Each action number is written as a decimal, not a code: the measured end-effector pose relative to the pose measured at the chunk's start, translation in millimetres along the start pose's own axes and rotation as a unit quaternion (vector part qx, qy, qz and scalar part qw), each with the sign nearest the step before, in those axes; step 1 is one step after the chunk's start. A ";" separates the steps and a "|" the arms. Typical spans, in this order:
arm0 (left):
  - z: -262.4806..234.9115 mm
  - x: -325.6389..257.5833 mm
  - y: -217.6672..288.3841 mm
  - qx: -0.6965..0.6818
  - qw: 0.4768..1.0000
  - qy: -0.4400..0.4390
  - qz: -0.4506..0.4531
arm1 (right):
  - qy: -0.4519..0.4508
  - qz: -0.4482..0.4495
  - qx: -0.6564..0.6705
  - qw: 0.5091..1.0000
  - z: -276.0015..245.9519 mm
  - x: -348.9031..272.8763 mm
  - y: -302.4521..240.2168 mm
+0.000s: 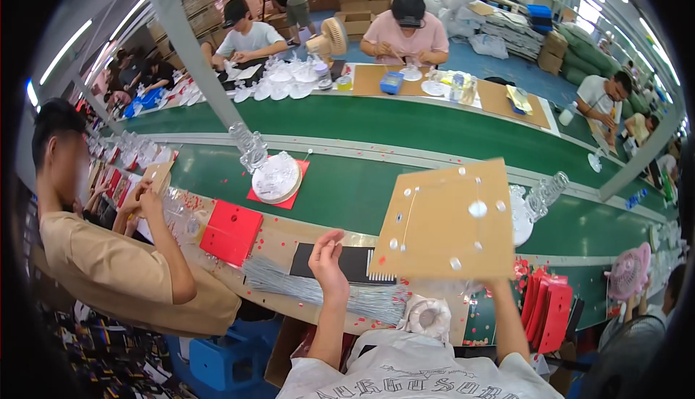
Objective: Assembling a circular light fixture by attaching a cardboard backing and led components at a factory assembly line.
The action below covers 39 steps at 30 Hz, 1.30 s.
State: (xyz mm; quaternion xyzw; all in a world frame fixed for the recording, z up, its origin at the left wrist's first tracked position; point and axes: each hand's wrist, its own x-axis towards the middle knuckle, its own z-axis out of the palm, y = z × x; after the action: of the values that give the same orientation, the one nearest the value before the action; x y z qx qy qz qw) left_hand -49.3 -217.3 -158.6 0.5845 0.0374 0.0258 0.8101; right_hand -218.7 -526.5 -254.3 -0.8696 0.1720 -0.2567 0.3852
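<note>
A brown cardboard sheet (pixel 441 232) is raised in front of me, tilted, with several white round and oval spots and thin pale lines on its face. My right hand (pixel 496 283) holds it by the lower right edge; the fingers are hidden behind the sheet. To the sheet's left, my left hand (pixel 328 261) is lifted with loosely bent fingers and nothing visible in it. Beneath that hand lie a black sheet (pixel 308 263) and a long bundle of thin grey wires (pixel 289 283). Short white sticks (pixel 381 276) lie in a row by the cardboard's lower left corner.
Red card pieces lie in a left stack (pixel 232 232) and a right stack (pixel 546 312). A roll of white tape (pixel 427 317) sits close to my body. Clear plastic pieces stand on a white round stack (pixel 276 178) on the green belt (pixel 340 189). A co-worker (pixel 108 247) sits at left.
</note>
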 end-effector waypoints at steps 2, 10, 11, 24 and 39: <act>-19.8 0.7 -16.2 -0.038 0.996 0.056 -0.062 | -0.205 -0.018 -0.234 0.950 -16.6 90.5 -62.5; -40.5 -16.5 -25.7 -0.071 0.987 0.058 -0.129 | -0.158 -0.184 -0.691 0.680 123.3 231.6 47.7; -41.9 -14.3 -22.5 -0.071 0.988 0.065 -0.120 | -0.186 -0.197 -0.715 0.645 137.0 237.0 46.1; -52.3 -4.4 -32.7 -0.031 0.990 0.043 -0.129 | 0.106 -0.465 -0.231 0.848 11.1 249.3 -84.3; 16.4 -78.2 -83.0 -0.064 0.969 -0.079 -0.225 | 0.064 -0.048 -0.397 0.914 -154.1 135.8 -22.4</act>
State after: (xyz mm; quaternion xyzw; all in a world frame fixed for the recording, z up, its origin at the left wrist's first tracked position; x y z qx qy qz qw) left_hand -125.8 -265.7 -229.8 0.5085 0.1023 -0.2007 0.8310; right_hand -195.8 -669.2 -106.6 -0.9399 0.2420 -0.2403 -0.0169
